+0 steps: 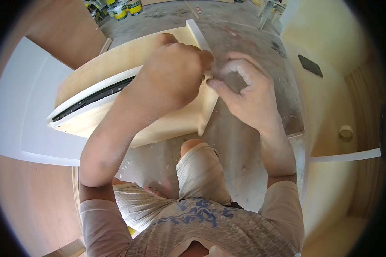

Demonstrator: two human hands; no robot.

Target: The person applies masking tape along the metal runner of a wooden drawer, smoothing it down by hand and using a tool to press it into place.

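Note:
A pale wooden drawer-like piece lies in front of me, with a white-edged front board and a black metal rail along its side. Over its far right end, my left hand is closed in a fist, palm down; whatever is inside it is hidden. My right hand, whitened with dust, curls in from the right with thumb and forefinger forming a ring. The thumb tip is close to the board's edge, beside the left fist. What these fingertips hold, if anything, cannot be made out.
White panels stand at the left. On the right is an open wooden cabinet with a dark flat rectangle and a roll of tape. Yellow-and-dark paint cans stand far off on the stained concrete floor.

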